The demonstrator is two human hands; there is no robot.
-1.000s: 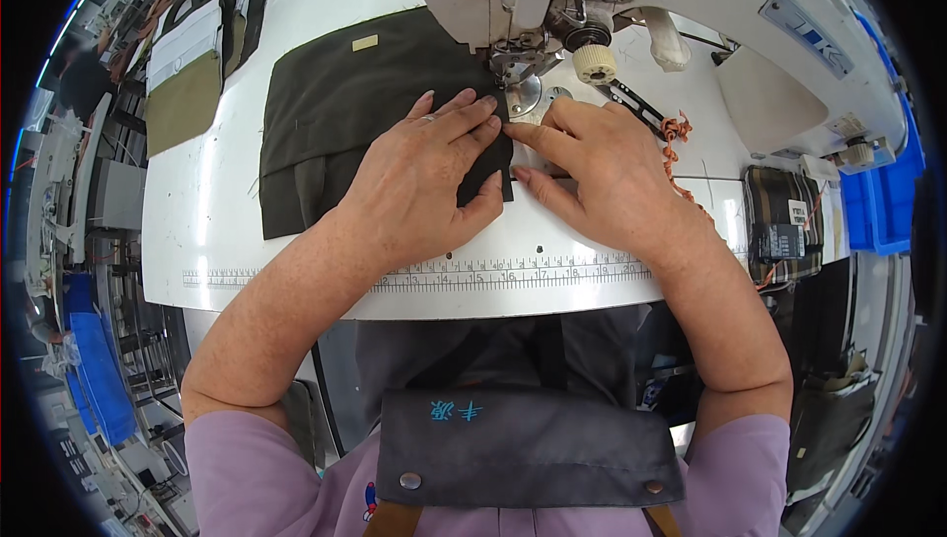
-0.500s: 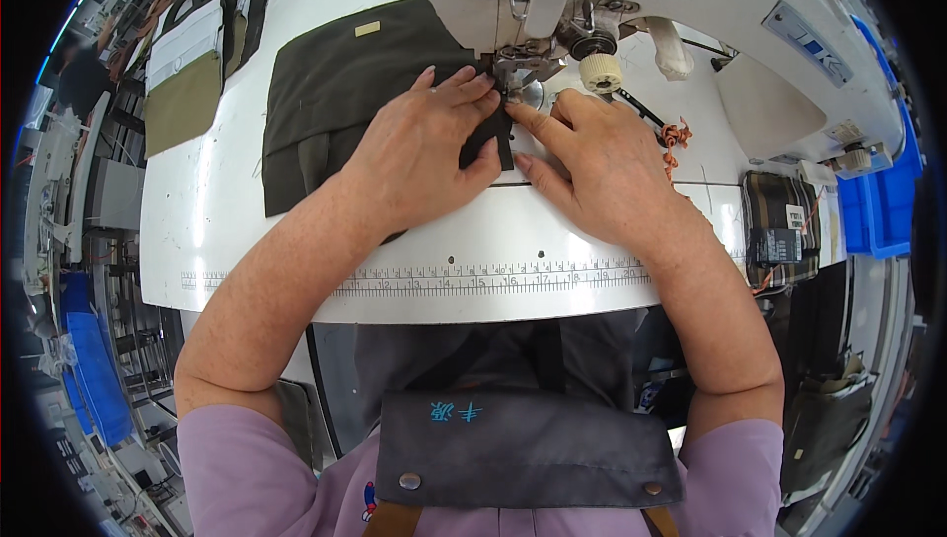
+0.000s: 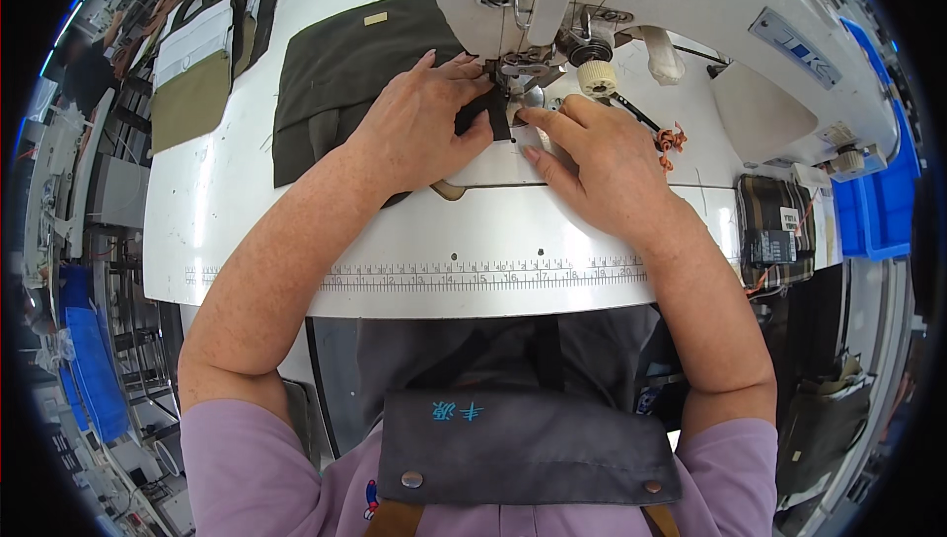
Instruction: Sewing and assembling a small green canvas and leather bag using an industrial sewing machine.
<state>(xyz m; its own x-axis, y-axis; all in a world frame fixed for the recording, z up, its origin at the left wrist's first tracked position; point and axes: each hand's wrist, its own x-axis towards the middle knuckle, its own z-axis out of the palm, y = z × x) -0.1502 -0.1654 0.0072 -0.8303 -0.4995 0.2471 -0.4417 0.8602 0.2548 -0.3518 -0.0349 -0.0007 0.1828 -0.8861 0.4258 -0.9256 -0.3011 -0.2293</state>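
A dark green fabric panel (image 3: 326,73) with a small pale label (image 3: 375,19) lies on the sewing machine's white table. Its right edge runs under the presser foot (image 3: 523,69) of the sewing machine (image 3: 681,4). Pressed flat on the cloth just left of the foot is my left hand (image 3: 419,128), fingers spread. My right hand (image 3: 612,162) rests to the right, its index fingertip beside the cloth edge near the needle plate. Its thumb is held apart, and its other fingers are partly curled. The needle tip is too small to make out.
A ruler strip (image 3: 473,278) runs along the table's front edge. Orange thread scraps (image 3: 671,140) lie right of my right hand. Cut fabric pieces (image 3: 192,93) are stacked at far left. A plaid cloth item (image 3: 764,202) and a blue bin (image 3: 868,202) are at right.
The green panel has slid away from me under the presser foot, its near edge now farther back. My left hand has moved slightly with it. A tan curved edge now shows below that hand.
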